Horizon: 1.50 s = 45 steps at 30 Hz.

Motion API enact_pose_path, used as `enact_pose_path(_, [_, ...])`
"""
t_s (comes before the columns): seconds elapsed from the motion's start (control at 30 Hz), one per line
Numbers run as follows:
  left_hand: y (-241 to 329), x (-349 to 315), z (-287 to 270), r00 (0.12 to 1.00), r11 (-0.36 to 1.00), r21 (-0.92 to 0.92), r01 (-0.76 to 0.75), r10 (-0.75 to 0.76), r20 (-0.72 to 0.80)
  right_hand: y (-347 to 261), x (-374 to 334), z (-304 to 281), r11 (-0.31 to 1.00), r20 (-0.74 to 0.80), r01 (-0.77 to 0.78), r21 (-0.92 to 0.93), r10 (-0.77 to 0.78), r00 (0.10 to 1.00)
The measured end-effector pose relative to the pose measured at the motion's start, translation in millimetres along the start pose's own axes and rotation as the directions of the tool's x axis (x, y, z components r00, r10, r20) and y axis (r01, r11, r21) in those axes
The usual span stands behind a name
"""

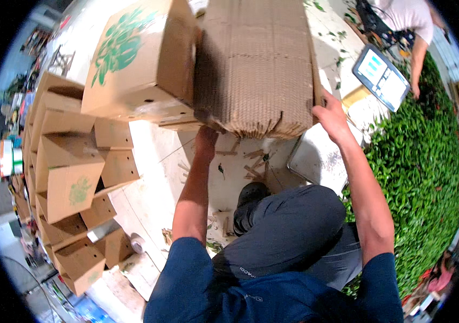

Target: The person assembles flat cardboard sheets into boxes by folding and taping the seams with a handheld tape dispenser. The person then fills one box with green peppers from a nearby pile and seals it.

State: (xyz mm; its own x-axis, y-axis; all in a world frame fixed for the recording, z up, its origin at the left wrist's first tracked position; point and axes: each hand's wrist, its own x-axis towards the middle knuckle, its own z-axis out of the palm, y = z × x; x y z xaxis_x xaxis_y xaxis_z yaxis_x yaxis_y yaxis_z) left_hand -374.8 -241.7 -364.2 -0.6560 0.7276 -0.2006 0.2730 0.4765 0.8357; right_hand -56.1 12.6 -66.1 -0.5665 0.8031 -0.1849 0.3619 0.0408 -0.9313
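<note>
Between my two hands is a large piece of ribbed brown cardboard [262, 64], creased and torn along its near edge. My right hand [331, 116] is closed on its right edge near the corner. At the lower left corner my left hand [206, 141] grips it from below, with the fingers mostly hidden under the cardboard. Close against its left side stands a closed cardboard box [127, 59] with a green leaf print. Whether the ribbed piece is a loose sheet or lines a box, I cannot tell.
Open cardboard boxes [73, 167] are stacked at the left. A big heap of green leaves [418, 188] fills the right, where another person's hand [415, 90] reaches in beside a display screen [381, 76]. A pale metal platform [321, 161] and wood scraps lie on the tiled floor [170, 148].
</note>
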Motion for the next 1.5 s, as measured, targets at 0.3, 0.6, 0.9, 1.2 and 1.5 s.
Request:
enact_pose_path(0.3, [94,-1,60,0.948,0.437,-0.862,0.257,-0.288,0.137,-5,6,-21,0.995,0.083,0.004,-0.096,0.004,0.997])
enact_pose_path(0.6, [-51,22,-7,0.974,0.889,-0.452,0.076,0.032,0.226,-23,17,21,0.991,0.182,0.05,-0.125,-0.027,0.983])
enact_pose_path(0.9, [29,29,32,0.953,0.926,-0.295,-0.235,0.279,0.118,-20,21,12,0.929,0.126,0.083,-0.36,-0.039,0.991])
enact_pose_path(1.2, [82,12,46,0.818,0.139,-0.942,0.307,-0.543,0.186,-3,13,2,0.941,0.122,-0.081,-0.329,0.128,0.984])
enact_pose_path(1.5, [11,-149,61,0.803,0.72,-0.369,0.587,-0.46,0.38,1,21,-39,0.853,-0.263,-0.256,-0.455,0.146,0.954])
